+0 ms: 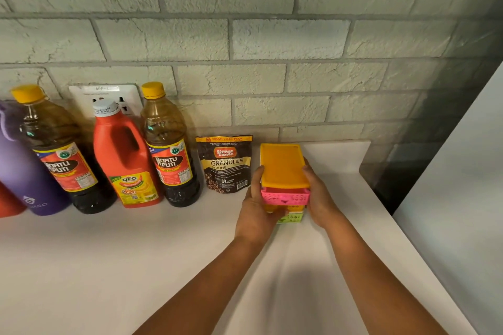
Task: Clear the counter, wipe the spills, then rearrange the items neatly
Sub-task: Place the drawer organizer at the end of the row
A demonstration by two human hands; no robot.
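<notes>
A: Both hands clamp the drawer box [283, 171], left hand [258, 204] on its left wall, right hand [319, 196] on its right. Box is at 3 o'clock of the coffee pouch [224, 164], near the wall.

B: Advice: slide it square to the wall [245, 35], level (the pink drawer [285, 196] looks slightly proud; it could slip out).

A: Noted. Box: smooth hard plastic, flat orange top, perforated drawer fronts. Counter [109, 266]: matte white, bare. Pouch: glossy foil. Bottles [168, 149] at 9 o'clock of the pouch: clear plastic, dark liquid.
</notes>
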